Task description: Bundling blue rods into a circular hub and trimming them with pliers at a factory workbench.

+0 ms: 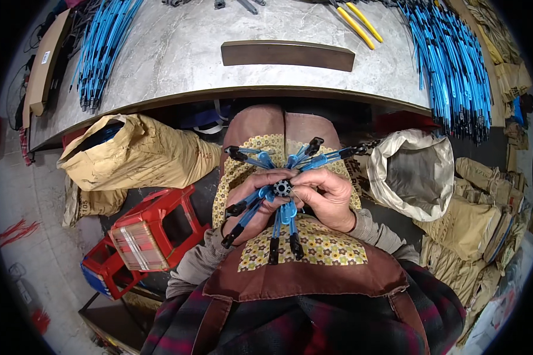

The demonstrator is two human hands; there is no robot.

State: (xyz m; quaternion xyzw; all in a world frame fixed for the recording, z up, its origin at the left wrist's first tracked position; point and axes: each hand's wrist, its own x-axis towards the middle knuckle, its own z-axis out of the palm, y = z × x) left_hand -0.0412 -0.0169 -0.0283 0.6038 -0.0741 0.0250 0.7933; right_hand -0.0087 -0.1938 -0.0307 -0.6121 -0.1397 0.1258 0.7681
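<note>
Over my lap, a round black slotted hub (282, 188) sits between my hands, with blue ribs (288, 212) fanning out around it like an umbrella frame. The ribs end in black tips pointing away on several sides. My left hand (243, 190) is closed round the hub and the ribs on its left side. On the other side, my right hand (330, 200) pinches at the hub's edge with thumb and index finger. A thin wire seems to show by those fingertips, too small to be sure. The hub's underside is hidden by my fingers.
Ahead stands a grey table (177, 53) with a dark bar (287, 56), yellow-handled pliers (355, 26), and blue rib bundles at left (103, 50) and right (453, 65). Flanking me are a brown paper sack (154, 157), a pale open sack (391, 201) and a red stool (175, 222).
</note>
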